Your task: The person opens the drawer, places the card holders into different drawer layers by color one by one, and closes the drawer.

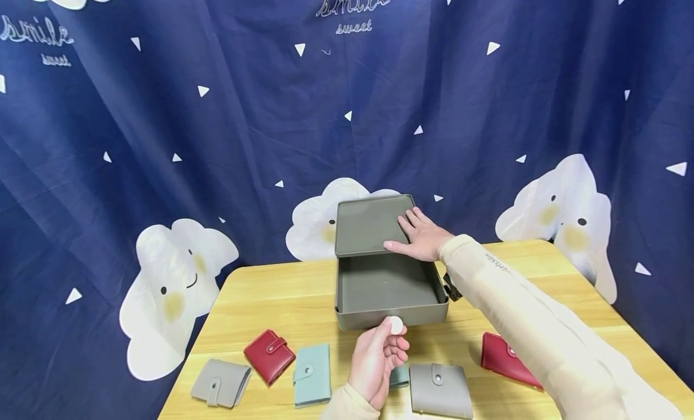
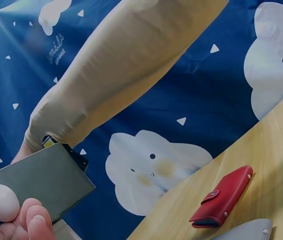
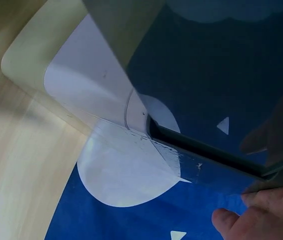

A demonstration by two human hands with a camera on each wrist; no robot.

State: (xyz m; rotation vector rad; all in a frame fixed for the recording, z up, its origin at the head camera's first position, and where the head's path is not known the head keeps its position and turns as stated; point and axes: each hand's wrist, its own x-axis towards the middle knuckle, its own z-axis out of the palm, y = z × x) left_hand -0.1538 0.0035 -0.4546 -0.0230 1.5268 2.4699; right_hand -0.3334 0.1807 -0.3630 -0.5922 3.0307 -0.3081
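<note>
A grey drawer box stands at the back of the table with its drawer pulled out; the visible drawer floor is bare. My left hand is at the drawer front, holding a round white knob between thumb and curled fingers. On the box's flat top, toward its right edge, my right hand rests with fingers spread and straight. In the right wrist view, fingers of that hand show at the lower right, beside the box's dark surface.
Left of my left hand lie a grey card wallet, a red one and a light teal one. Right of it are another teal wallet, partly hidden, and a grey one. My right sleeve partly covers a red wallet.
</note>
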